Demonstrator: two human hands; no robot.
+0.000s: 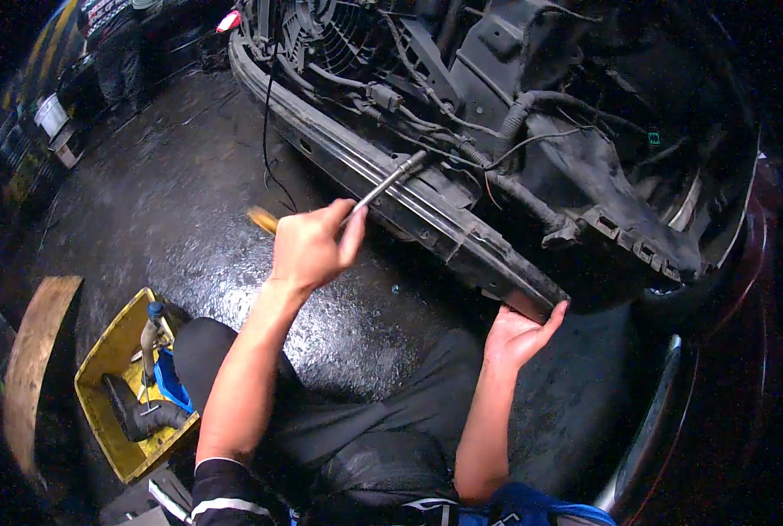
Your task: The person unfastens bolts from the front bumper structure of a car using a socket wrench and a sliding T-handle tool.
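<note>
A long black bumper bar point(462, 230) crosses the front of a partly stripped car, running from upper left to lower right. My left hand point(314, 245) is closed around a socket driver with a long metal shaft point(384, 187). The shaft's far tip rests at the bar's upper edge, beside the wiring. Behind this hand a blurred yellow end point(262, 219) sticks out, seemingly the driver's handle. At the bar's near right end, my right hand point(519, 337) grips it from below, thumb along the end; its other fingers are partly hidden beneath the bar.
Wiring and hoses point(470, 149) run behind the bar, near a fan point(330, 39). A thin black cable point(267, 131) hangs at its left. By my left knee stands a yellow bin point(115, 438) with tools. A person point(115, 53) stands far left near a white bucket point(50, 116).
</note>
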